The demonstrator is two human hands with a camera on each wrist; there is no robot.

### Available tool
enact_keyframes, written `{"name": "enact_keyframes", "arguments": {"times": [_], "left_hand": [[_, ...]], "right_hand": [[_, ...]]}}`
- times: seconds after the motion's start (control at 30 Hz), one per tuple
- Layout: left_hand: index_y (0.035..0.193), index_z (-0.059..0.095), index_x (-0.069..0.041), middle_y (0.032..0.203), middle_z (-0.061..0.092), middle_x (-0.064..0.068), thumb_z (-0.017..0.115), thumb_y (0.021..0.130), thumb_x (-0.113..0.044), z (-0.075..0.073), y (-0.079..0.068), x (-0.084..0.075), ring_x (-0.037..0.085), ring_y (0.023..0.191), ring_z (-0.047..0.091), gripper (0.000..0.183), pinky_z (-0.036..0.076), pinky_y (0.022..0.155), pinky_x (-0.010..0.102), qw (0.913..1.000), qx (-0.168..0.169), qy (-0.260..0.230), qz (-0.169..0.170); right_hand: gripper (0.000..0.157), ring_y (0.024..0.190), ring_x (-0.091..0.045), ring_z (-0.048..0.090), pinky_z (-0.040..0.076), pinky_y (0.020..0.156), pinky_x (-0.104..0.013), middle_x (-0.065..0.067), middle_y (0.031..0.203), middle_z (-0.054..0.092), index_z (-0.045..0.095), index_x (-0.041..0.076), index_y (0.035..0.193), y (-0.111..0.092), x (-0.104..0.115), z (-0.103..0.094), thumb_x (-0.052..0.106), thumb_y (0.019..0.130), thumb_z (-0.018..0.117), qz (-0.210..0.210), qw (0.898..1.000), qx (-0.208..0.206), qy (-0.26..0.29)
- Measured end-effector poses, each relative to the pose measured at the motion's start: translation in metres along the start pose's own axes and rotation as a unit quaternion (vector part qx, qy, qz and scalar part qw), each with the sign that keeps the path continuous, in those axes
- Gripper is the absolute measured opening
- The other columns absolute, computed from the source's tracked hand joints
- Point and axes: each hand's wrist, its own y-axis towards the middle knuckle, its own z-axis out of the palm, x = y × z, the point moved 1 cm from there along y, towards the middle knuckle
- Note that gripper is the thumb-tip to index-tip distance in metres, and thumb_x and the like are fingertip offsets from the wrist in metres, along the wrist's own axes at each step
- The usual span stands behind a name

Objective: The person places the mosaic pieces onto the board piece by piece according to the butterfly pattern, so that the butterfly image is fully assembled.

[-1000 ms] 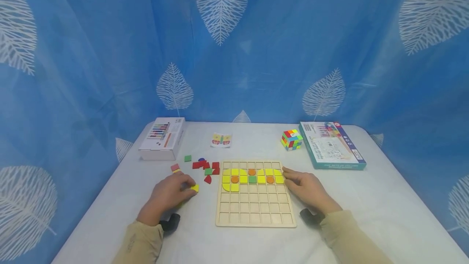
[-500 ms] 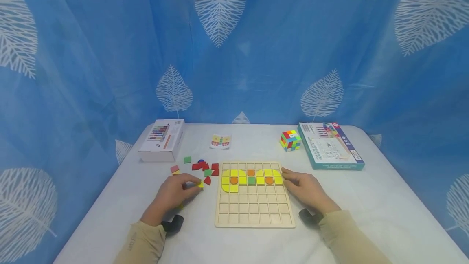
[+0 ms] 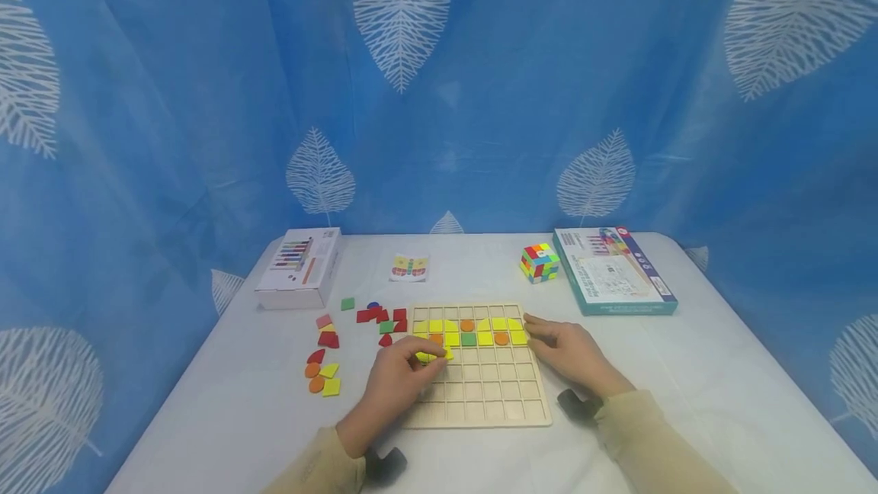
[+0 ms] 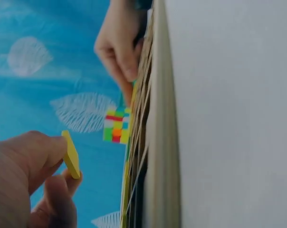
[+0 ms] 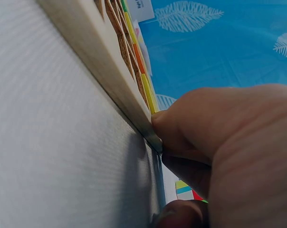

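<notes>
My left hand (image 3: 398,376) hovers over the near left part of the wooden grid board (image 3: 480,391), pinching a small yellow tile (image 4: 71,154) between thumb and fingers. In the left wrist view this tile stands tilted, clear of the board. Yellow tiles, orange discs (image 3: 468,325) and a green square (image 3: 469,339) fill two upper rows. Part of the row below, with more yellow tiles, is covered by my left fingers. At the board's right edge rests my right hand (image 3: 569,353), its fingers fairly straight along the rim and its thumb touching there.
Loose red, green, yellow and orange tiles (image 3: 331,387) lie left of the board. Behind it are a butterfly pattern card (image 3: 408,268) and a puzzle cube (image 3: 539,263). A white box (image 3: 300,269) stands back left, a teal-edged box (image 3: 615,271) back right.
With the yellow tile pinched in it, my left hand has moved right from the loose tiles to over the board. More loose tiles are now uncovered. My right hand stays at the edge.
</notes>
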Motion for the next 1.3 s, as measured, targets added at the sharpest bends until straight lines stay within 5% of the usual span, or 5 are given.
{"name": "enact_keyframes", "arguments": {"times": [0.17,0.4,0.67,1.1,1.3], "left_hand": [[0.096,0.083,-0.026,0.102,0.076,-0.01,0.084,0.085,-0.026,0.007,0.002,-0.009,0.013,0.062,0.056,0.011,0.045,0.055,0.024,0.9983,0.035,0.015,-0.044],[0.104,0.083,-0.025,0.111,0.076,-0.009,0.083,0.086,-0.033,0.013,0.013,-0.015,0.017,0.113,0.069,0.019,0.056,0.095,0.042,0.9767,0.059,0.206,0.001],[0.099,0.084,-0.026,0.101,0.075,-0.01,0.085,0.085,-0.031,0.02,0.027,-0.018,0.012,0.096,0.069,0.014,0.056,0.077,0.03,0.9517,0.075,0.291,0.064],[0.102,0.084,-0.026,0.095,0.069,-0.012,0.085,0.085,-0.032,0.019,0.033,-0.017,0.01,0.089,0.063,0.018,0.051,0.071,0.027,0.9735,0.05,0.223,0.001],[0.129,0.073,-0.026,0.125,0.071,-0.003,0.076,0.094,-0.029,-0.017,0.03,-0.009,0.022,0.116,0.067,0.036,0.057,0.089,0.043,0.9733,-0.026,0.225,-0.04]], "right_hand": [[0.048,0.151,-0.037,0.036,0.029,0.119,-0.061,0.007,0.159,0.047,0.061,0.019,0.144,0.001,0.001,0.001,0.032,0.099,0.067,-0.004,1.0,0.005,0.001],[0.048,0.152,-0.035,0.035,0.028,0.119,-0.061,0.009,0.159,0.046,0.06,0.021,0.145,0.002,-0.003,-0.001,0.035,0.099,0.066,0.006,1.0,0.0,-0.002],[0.047,0.152,-0.034,0.035,0.028,0.12,-0.06,0.009,0.158,0.047,0.062,0.021,0.144,0.0,0.0,-0.002,0.033,0.099,0.066,0.015,1.0,0.005,0.013],[0.048,0.153,-0.034,0.033,0.027,0.12,-0.061,0.011,0.159,0.045,0.06,0.022,0.146,0.002,-0.003,-0.001,0.036,0.099,0.065,0.016,1.0,0.005,0.008],[0.048,0.153,-0.035,0.033,0.027,0.119,-0.062,0.01,0.159,0.046,0.06,0.023,0.145,0.002,-0.003,0.0,0.037,0.099,0.065,0.019,1.0,0.01,0.015]]}}
